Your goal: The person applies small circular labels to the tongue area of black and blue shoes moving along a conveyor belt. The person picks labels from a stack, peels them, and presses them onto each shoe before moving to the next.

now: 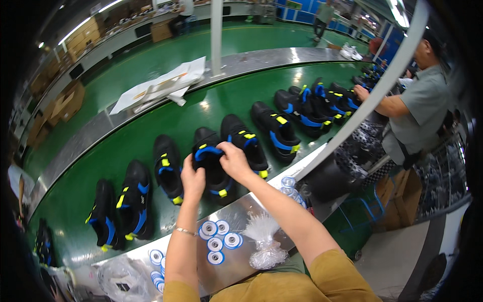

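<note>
Shoe (214, 168), black with blue straps, sits mid-row on the green conveyor belt (201, 113), both hands pinching its top strap: left hand (192, 177) at 9 o'clock, right hand (232, 160) at 3. A hard tug could tip it into its neighbour (245, 143) at 2 o'clock, or an elbow could sweep the white tape rolls (217, 237) off the steel worktop (241, 211) at 6 o'clock.

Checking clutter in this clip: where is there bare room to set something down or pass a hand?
Bare belt lies between the shoe row and the white sheets. The metal ledge is free between the round labels and both hands, left hand, right hand. Crowded: the shoe row and the ledge's bagged end.
</note>
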Available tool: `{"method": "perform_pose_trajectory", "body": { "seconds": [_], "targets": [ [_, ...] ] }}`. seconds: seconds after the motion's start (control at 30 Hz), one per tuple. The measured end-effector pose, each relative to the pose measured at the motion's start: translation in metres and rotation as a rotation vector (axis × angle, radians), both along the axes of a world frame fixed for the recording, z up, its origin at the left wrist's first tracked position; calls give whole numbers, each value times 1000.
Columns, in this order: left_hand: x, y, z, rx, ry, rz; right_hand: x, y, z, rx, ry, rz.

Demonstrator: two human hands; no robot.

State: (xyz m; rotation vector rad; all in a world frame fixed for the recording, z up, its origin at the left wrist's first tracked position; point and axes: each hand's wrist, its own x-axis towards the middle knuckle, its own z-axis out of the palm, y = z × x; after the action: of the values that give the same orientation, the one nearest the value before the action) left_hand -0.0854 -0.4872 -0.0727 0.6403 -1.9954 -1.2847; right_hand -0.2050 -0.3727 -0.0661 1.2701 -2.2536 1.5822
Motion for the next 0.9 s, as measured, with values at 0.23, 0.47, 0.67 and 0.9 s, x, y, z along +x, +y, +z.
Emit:
{"method": "perform_pose_trajectory", "body": {
  "seconds": [0.23,0.47,0.67,0.9],
  "targets": [
    [0,6,8,-75,-43,-10,7,8,3,86,21,73],
    [1,26,12,-336,-126,29,19,-6,71,350,138,47],
    [19,23,10,-203,40,69,20,-5,54,435,401,215],
    [19,27,14,-423,-90,120,8,-5,46,363,301,212]
  ]
}}
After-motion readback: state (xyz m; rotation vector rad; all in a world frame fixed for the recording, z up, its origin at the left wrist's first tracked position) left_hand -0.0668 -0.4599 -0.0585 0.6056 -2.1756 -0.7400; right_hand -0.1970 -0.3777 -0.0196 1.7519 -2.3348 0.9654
